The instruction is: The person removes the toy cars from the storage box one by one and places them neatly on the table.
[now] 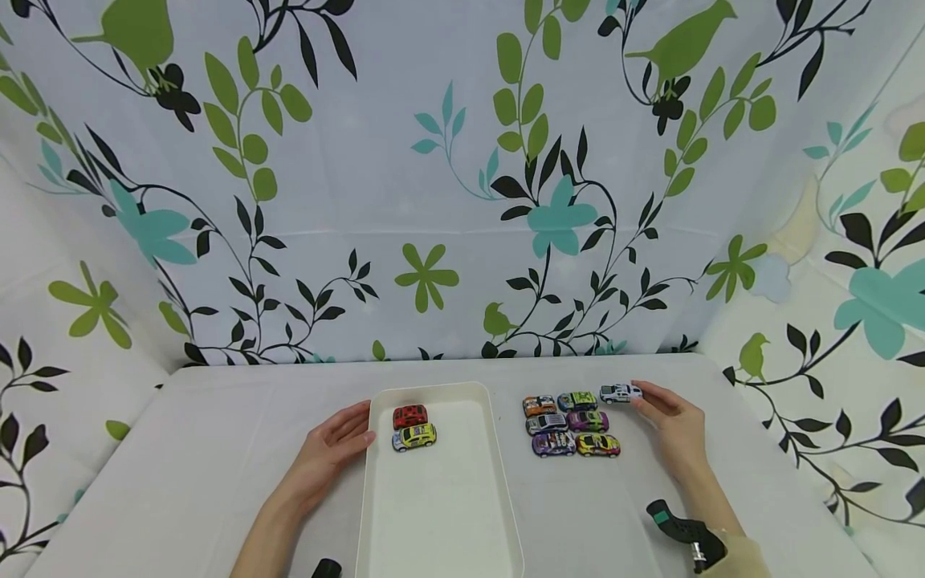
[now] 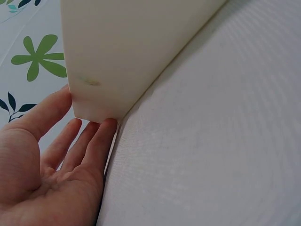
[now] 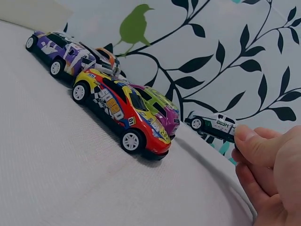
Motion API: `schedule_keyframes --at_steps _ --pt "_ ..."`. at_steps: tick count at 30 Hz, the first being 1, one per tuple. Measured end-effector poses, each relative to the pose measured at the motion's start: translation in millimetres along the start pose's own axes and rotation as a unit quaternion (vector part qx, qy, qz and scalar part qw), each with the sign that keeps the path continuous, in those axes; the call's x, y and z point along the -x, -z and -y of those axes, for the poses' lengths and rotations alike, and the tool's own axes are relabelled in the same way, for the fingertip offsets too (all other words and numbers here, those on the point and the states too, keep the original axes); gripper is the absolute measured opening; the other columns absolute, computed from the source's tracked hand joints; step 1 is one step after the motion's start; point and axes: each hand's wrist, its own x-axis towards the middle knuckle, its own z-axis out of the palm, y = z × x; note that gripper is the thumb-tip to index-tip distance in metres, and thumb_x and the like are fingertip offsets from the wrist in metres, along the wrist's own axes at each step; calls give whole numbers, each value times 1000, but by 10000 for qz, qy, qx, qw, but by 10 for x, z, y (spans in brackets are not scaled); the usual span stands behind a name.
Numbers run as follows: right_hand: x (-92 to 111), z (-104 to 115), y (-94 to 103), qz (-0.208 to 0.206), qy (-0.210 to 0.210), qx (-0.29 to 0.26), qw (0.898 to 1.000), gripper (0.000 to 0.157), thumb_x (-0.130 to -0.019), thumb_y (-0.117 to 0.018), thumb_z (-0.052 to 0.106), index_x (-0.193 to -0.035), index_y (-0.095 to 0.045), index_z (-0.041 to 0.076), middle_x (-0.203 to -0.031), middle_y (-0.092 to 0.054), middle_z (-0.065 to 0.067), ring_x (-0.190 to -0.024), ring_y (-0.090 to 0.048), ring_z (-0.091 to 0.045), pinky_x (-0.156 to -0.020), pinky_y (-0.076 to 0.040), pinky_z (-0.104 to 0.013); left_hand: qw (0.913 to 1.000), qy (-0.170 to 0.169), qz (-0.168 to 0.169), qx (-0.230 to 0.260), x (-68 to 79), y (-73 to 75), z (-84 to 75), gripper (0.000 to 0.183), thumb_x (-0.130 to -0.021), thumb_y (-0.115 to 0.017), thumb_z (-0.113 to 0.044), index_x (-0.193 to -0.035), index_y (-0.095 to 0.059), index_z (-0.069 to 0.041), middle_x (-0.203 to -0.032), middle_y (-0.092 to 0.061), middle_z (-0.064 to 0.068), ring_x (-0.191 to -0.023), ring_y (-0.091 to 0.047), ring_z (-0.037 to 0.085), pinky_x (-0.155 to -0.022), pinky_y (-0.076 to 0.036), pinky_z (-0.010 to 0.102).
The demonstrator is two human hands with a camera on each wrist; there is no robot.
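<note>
Cream rectangular plastic tray (image 1: pixel 438 499) at six o'clock has the left hand (image 1: pixel 336 440) loosely against its ten-o'clock edge, while at its two o'clock the right hand (image 1: pixel 673 421) pinches a white-and-black toy car (image 1: pixel 617 393), seemingly mid-pickup, probably needing a steady lift next.

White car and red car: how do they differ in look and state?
The white car is pinched by the right hand, outside the tray; the red car rests inside the tray, untouched. The white car's body is mostly white, the red car's red. Both are toy cars.
</note>
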Motion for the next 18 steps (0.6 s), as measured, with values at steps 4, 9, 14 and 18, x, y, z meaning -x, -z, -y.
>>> schedule_keyframes --at_steps 4,9,14,18 --pt "-3 -29 10 54 74 134 9999 43 -93 -73 28 -130 -66 7 -122 -71 8 -105 -60 12 -85 -51 -6 10000 25 -2 -24 -3 -14 -14 67 -94 -70 -13 -151 -38 -5 -157 -40 14 -146 -37 28 -102 -47 17" --pt "-19 -51 5 157 132 126 9997 40 -95 -71 24 -130 -65 5 -123 -70 3 -105 -61 11 -85 -50 -6 10000 -14 16 -46 -11 -9 -16 67 -94 -70 -13 -152 -38 -4 -157 -40 15 -146 -37 28 -102 -47 16" --pt "-10 -30 -8 180 103 250 9995 38 -96 -68 21 -131 -64 6 -133 -64 -13 -106 -59 12 -85 -49 -5 9999 -74 55 -116 -1 4 -10 66 -94 -69 -13 -152 -38 -4 -157 -39 15 -145 -37 26 -101 -46 15" --pt "-15 -32 -21 174 74 402 9990 37 -98 -66 20 -133 -63 8 -139 -60 -15 -110 -57 11 -87 -47 -3 9999 -55 38 -119 3 7 -11 65 -94 -69 -13 -151 -38 -5 -157 -40 14 -143 -41 22 -101 -46 15"
